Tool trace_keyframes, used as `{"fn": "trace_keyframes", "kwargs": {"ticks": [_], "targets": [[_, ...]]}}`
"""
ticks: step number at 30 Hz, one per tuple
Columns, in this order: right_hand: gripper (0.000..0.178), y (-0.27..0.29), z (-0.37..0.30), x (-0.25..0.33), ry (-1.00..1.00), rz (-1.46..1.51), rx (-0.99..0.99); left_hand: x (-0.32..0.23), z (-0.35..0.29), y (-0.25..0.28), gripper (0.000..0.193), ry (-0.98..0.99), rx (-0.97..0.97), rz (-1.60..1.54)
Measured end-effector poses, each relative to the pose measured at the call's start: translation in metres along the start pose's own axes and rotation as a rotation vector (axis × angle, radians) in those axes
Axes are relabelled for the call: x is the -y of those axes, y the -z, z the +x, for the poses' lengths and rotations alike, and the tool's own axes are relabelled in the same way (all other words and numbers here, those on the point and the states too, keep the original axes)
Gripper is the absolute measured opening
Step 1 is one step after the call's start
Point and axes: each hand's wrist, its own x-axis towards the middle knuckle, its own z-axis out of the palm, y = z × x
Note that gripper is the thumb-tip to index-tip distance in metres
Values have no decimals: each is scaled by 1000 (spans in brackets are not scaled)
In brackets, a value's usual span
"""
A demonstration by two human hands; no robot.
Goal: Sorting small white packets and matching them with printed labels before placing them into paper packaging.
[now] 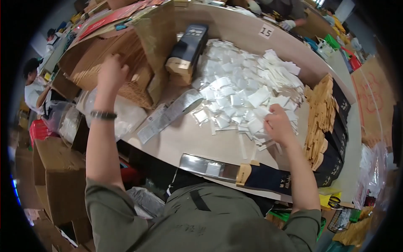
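Observation:
My left hand (112, 74) is over an open cardboard box (157, 40) at the left, its fingers curled against the tightly packed brown card pieces (134, 90). Whatever those fingers hold is hidden. At the right front edge of a wide heap of small white packets (235, 84), my right hand (278, 126) is closed, fingertips together; I cannot make out what lies in them. Close to my body lies a shiny clear sleeve (195, 164) with one white packet (213, 169) on it. Its right end meets a dark blue and tan package (262, 177), beside my right forearm.
A dark blue and tan carton (191, 44) stands behind the box. A printed strip (168, 115) lies mid-table. Stacked dark and tan packages (321, 130) line the right side. A raised board (310, 54) borders the back. Black scissors (334, 201) lie at lower right. Other people work beyond.

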Motion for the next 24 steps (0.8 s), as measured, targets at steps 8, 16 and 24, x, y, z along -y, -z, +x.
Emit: {"fn": "trace_keyframes", "kwargs": {"ticks": [8,16,24], "targets": [[8,9,0,10,-386,399,30,-9,17,-18,15,-48,129,112],[12,-37,-50,159,-112,545,329,-10,-23,9,24,113,-101,-42],[9,-24,-59,160,-215,575,225,-52,-243,-28,18,535,113,-1065]]}}
